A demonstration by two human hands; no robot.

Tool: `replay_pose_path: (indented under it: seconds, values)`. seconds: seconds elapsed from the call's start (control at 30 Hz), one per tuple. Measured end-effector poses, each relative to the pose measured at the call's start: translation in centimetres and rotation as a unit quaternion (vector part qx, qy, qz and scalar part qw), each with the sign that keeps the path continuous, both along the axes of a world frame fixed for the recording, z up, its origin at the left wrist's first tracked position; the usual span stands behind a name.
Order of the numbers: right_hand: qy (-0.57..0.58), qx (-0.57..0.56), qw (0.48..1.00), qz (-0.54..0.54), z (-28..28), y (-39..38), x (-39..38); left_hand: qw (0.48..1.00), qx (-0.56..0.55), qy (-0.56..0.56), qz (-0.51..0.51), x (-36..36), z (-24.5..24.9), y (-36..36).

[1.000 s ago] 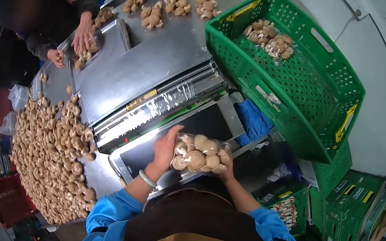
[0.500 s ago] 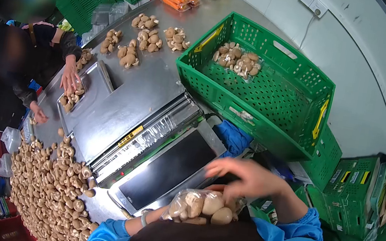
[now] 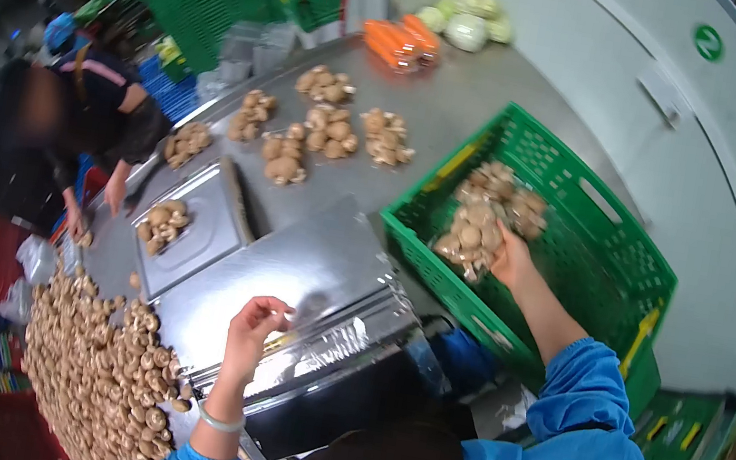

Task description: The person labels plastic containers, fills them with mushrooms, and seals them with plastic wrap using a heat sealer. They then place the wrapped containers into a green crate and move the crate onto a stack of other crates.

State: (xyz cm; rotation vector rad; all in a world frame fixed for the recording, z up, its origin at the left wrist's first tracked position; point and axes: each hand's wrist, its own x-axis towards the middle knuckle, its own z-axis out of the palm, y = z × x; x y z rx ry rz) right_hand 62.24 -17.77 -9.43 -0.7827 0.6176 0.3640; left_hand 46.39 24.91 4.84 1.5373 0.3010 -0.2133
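My right hand (image 3: 513, 261) is closed on the near end of a film-wrapped pack of mushrooms (image 3: 471, 235) inside the green crate (image 3: 519, 341). Two other wrapped mushroom packs (image 3: 526, 214) lie against it in the crate. Over the wrapping machine (image 3: 319, 357) hovers my left hand (image 3: 252, 332), its thumb and fingers pinched together. A small pale bit shows at those fingertips, too blurred to name. Clear film (image 3: 310, 356) lies crinkled across the machine just beyond that hand.
Loose mushrooms (image 3: 92, 360) are heaped at left. A co-worker (image 3: 108, 107) reaches toward them beside a tray scale (image 3: 194, 236) bearing mushrooms (image 3: 162, 226). Several mushroom piles (image 3: 284, 155), bagged carrots (image 3: 400, 43) and cabbages (image 3: 466, 31) stand on the steel table (image 3: 497, 82).
The wrapped pack has gone from near my chest into the crate with my right hand. My left hand has come up over the machine. The co-worker's hands have left the scale.
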Motion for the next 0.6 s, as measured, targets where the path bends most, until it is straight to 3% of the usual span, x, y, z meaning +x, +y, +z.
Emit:
replay_pose_path:
  seconds: [0.13, 0.2, 0.27, 0.3, 0.33, 0.4, 0.47, 0.53, 0.57, 0.6]
  values:
    - [0.028, -0.056, 0.998, 0.001, -8.1, 2.9, 1.5, 0.995, 0.057, -0.025, 0.075, 3.8, -1.2, 8.7]
    - [0.022, -0.076, 0.995, 0.067, -14.4, 1.0, 2.2, 0.985, 0.1, -0.041, 0.135, 4.7, -3.1, 14.7]
    - [0.099, -0.31, 0.923, 0.203, -8.5, 0.3, 2.9, 0.945, 0.184, -0.061, 0.264, 5.1, -5.2, 21.2]
    - [-0.028, -0.537, 0.788, 0.299, -9.3, -2.5, 3.8, 0.923, 0.231, -0.058, 0.302, 5.0, -6.9, 25.2]
    - [-0.155, -0.713, 0.58, 0.362, -10.1, -4.7, 4.8, 0.899, 0.276, -0.054, 0.336, 5.0, -8.4, 29.0]
    - [-0.107, -0.845, 0.387, 0.354, 1.2, 0.0, 6.5, 0.901, 0.269, -0.02, 0.341, 5.7, -10.1, 34.7]
    - [-0.293, -0.752, 0.545, 0.227, 7.7, 6.4, 8.6, 0.915, 0.242, 0.023, 0.322, 6.7, -10.7, 37.2]
    - [-0.346, -0.611, 0.682, 0.202, 11.6, 16.6, 9.0, 0.939, 0.196, 0.067, 0.275, 8.6, -10.3, 37.4]
    - [-0.438, -0.53, 0.691, 0.224, 12.4, 22.1, 8.8, 0.94, 0.208, 0.066, 0.263, 9.5, -11.0, 37.8]
    - [-0.422, -0.466, 0.712, 0.311, 12.0, 27.2, 8.8, 0.941, 0.22, 0.065, 0.25, 10.4, -12.0, 38.2]
